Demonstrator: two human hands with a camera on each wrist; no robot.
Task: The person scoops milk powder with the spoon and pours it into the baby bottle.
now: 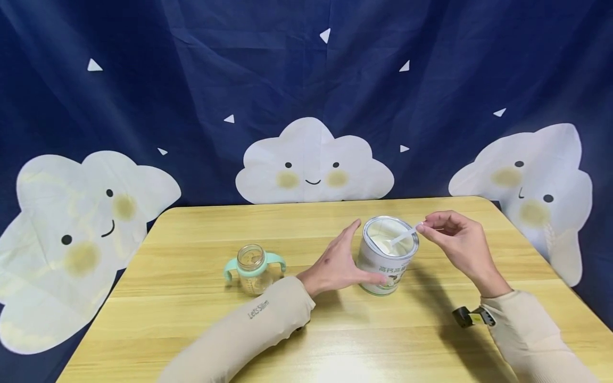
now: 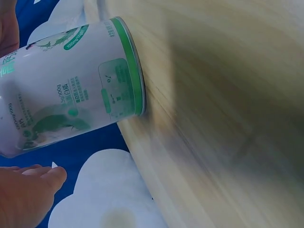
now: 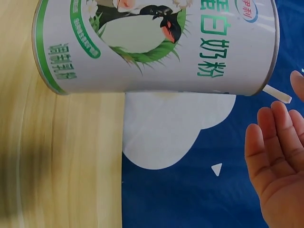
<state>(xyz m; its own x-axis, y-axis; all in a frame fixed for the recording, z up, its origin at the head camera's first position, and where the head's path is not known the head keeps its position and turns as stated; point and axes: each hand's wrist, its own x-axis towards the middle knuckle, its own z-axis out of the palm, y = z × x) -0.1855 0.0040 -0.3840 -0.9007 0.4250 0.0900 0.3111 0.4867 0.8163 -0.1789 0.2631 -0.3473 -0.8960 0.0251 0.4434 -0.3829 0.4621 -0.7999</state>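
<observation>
The left hand (image 1: 335,266) lies flat-fingered against the open milk powder can (image 1: 387,255) mid-counter (image 1: 191,330), bracing it. The right hand (image 1: 460,244) fingers pinch the scoop (image 1: 404,235) handle, bowl in the powder.

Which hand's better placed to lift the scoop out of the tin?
Right hand: it already pinches the scoop handle at the tin rim. Left hand lies against the tin's side, probably steadying it.
</observation>
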